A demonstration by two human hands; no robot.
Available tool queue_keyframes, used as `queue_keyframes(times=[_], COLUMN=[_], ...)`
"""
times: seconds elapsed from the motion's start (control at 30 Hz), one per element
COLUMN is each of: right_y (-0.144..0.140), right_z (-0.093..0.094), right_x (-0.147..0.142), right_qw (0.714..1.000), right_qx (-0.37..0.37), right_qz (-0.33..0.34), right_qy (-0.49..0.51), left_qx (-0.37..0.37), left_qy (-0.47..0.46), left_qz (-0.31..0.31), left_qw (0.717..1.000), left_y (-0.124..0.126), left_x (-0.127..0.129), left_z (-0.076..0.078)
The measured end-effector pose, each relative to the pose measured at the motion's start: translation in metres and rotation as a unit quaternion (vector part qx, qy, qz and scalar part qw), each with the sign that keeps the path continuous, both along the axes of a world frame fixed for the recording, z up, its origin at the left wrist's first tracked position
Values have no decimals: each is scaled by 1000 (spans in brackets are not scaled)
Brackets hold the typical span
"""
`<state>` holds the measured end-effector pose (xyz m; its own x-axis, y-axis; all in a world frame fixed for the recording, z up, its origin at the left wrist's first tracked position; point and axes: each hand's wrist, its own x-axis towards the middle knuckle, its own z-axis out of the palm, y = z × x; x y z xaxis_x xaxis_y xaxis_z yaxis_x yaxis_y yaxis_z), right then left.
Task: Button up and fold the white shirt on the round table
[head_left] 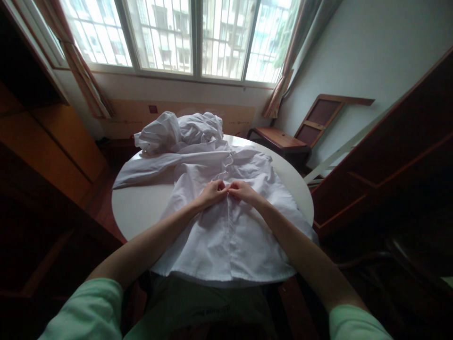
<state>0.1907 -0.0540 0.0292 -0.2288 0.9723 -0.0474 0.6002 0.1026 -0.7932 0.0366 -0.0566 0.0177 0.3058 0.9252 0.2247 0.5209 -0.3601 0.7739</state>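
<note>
A white long-sleeved shirt [255, 241] lies spread over a round white table [136, 208], its hem hanging toward me at the near edge. One sleeve stretches out to the left. Both hands meet at the front placket, around the middle of the shirt. My left hand [214, 191] pinches the placket from the left, fingers curled. From the right, my right hand [242, 190] pinches the same spot, fingertips almost touching the left ones. Whether a button sits between the fingertips is too small to make out.
A heap of crumpled white cloth [180, 132] rests at the table's far side. Behind it a large cardboard panel [130, 111] leans under the barred window. A wooden chair [283, 139] stands at the back right, and a dark wooden panel [389, 160] rises close on the right.
</note>
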Motion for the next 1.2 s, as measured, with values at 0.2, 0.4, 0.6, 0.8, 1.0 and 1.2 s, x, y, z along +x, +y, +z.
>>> queue_keyframes(times=[0.2, 0.4, 0.6, 0.8, 1.0, 1.2], right_y=[0, -3, -6, -9, -12, -12], right_z=[-1, 5, 7, 2, 1, 1], right_x=[-1, -3, -4, -7, -9, -10], right_qw=[1000, 1000, 998, 977, 972, 973], right_qx=[-1, -24, 25, 130, 144, 143], right_qz=[5, 11, -4, -29, -25, -37], right_qy=[6, 10, -50, -164, -186, -177], left_qx=[25, 33, 39, 61, 34, 23], left_qy=[-7, -10, 0, 12, -9, -20], left_qz=[-4, -15, 13, 48, 59, 64], left_qw=[1000, 999, 999, 997, 998, 997], left_y=[0, -2, -4, -5, -8, -7], left_x=[1, 1, 3, 4, 3, 2], left_z=[-2, -2, 0, 0, 1, -1])
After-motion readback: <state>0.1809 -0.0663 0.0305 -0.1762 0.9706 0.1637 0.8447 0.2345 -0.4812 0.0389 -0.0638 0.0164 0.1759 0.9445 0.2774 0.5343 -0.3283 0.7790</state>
